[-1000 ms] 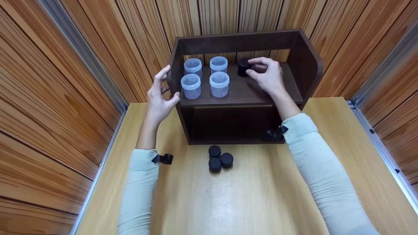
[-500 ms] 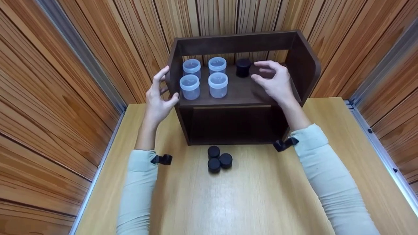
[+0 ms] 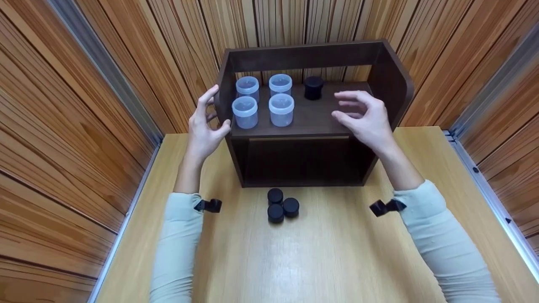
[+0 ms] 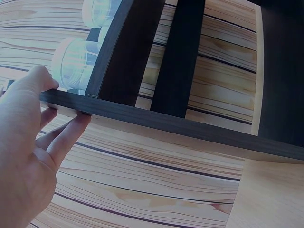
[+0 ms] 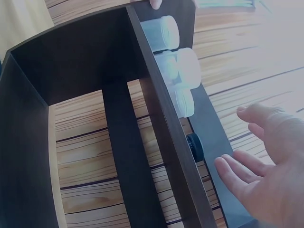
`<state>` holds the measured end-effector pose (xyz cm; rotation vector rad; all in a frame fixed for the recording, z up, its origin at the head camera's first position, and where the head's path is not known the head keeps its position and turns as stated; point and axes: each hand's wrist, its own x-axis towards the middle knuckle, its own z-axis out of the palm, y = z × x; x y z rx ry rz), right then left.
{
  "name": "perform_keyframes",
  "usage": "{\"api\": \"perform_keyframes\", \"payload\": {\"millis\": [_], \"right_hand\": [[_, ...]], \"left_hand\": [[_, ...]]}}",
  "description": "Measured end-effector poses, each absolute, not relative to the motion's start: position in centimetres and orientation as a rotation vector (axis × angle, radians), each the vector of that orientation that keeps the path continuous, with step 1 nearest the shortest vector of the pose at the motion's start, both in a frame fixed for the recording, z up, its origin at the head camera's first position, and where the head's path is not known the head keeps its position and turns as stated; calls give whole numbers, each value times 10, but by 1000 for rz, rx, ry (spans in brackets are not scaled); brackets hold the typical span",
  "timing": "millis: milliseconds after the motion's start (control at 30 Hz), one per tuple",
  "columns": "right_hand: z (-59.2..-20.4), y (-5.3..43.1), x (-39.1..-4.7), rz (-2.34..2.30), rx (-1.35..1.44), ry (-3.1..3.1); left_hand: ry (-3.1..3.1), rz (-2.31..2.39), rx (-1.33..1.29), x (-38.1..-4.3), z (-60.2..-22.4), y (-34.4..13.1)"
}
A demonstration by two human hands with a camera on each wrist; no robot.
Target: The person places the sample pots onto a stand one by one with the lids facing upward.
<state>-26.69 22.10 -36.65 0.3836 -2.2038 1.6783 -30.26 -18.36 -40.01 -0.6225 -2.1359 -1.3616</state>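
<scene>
A dark brown shelf unit [image 3: 294,135] stands on the table. My left hand [image 3: 205,126] grips the front edge of its left side panel, thumb inside and fingers outside, as the left wrist view [image 4: 28,147] also shows. Several translucent jars with pale lids, among them a front jar [image 3: 281,111], stand in two rows on the left of the upper board. Behind and right of them is a black jar [image 3: 313,88]. Over the right part of the board, my right hand [image 3: 366,120] is held with fingers apart, touching nothing, a short way from the black jar.
Three black jars [image 3: 283,206] cluster on the wooden table [image 3: 294,261] in front of the shelf. The lower compartment [image 3: 299,162] faces forward. Wood-panelled walls [image 3: 84,126] rise on the left, right and back.
My right hand has let go of the black jar and drawn back to the right and toward me. The jar stays on the board. My left hand has kept its grip on the side panel.
</scene>
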Motion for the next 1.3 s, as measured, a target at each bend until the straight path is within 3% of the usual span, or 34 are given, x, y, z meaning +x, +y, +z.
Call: {"api": "perform_keyframes", "payload": {"millis": [667,1300], "right_hand": [[-397,224,-213,1614,537,-2268],[-448,217,-205,1601,716,-2311]], "left_hand": [[-2145,-1367,-625,-302,-399,-183],[-2153,-1364,-626,-301,-398,-183]]}}
